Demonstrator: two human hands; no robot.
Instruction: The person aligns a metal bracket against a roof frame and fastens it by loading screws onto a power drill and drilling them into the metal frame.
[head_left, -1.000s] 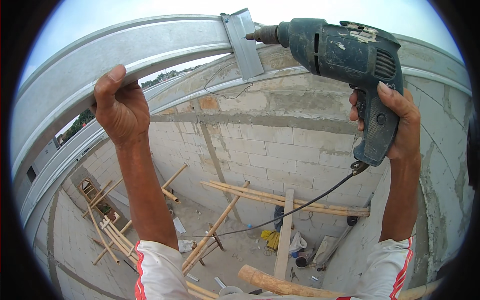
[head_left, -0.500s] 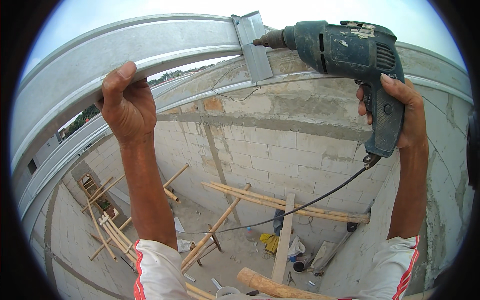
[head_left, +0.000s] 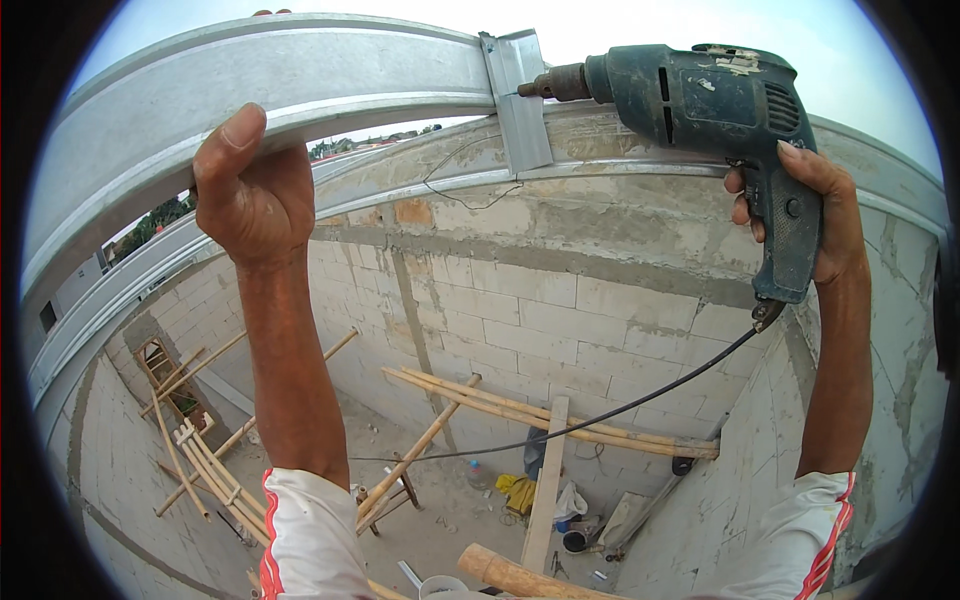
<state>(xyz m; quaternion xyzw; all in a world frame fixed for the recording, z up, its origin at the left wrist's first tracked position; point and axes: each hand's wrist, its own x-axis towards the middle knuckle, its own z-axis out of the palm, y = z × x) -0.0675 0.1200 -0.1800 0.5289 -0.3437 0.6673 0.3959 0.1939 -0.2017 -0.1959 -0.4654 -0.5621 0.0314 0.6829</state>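
Observation:
My left hand (head_left: 255, 190) grips the galvanized steel beam (head_left: 330, 75) from below, thumb on its near face; a few fingertips show above the beam's top edge. My right hand (head_left: 830, 200) holds a worn dark green corded drill (head_left: 700, 100) by its handle, finger at the trigger area. The drill points left, its tip (head_left: 525, 90) at an upright metal bracket (head_left: 525, 140) at the beam's right end; contact is hard to tell. A thin wire hangs below the bracket. The black cord (head_left: 650, 385) runs from the handle down to the lower left.
Below are grey block walls (head_left: 520, 325), bamboo scaffold poles (head_left: 430, 435), a wooden plank (head_left: 545, 480) and a thick bamboo pole (head_left: 510, 570) near me. On the floor lie a yellow cloth (head_left: 515, 490), sacks and other items. Another steel channel (head_left: 100, 320) runs along the left.
The drill and my right hand have shifted right in the view, as has the bracket. My left hand sits slightly higher on the beam, and fingertips now show over its top edge.

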